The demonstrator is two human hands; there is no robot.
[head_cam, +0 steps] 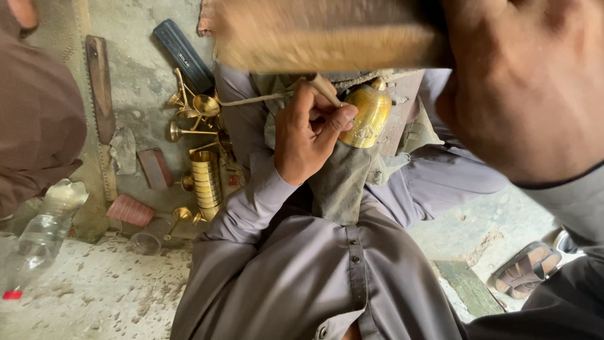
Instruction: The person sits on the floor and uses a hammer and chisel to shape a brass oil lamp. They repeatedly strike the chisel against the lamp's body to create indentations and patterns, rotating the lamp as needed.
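Note:
My left hand [306, 137] grips a thin chisel-like tool [324, 89] and presses its tip onto a small engraved brass pot [367, 116]. The pot lies on a grey-green cloth [340, 184] over my lap. Close to the camera at the top right, my right hand [522, 82] is raised and closed on a wooden mallet [327, 36], which is blurred and hangs above the pot.
Loose brass stems and cups [196, 116] and a stack of brass bowls [206, 184] lie on the concrete floor at left, beside a wooden plank [99, 85], a dark case [183, 55] and a plastic bottle [39, 234]. Another person's brown sleeve [34, 119] is far left. A sandal [525, 271] sits lower right.

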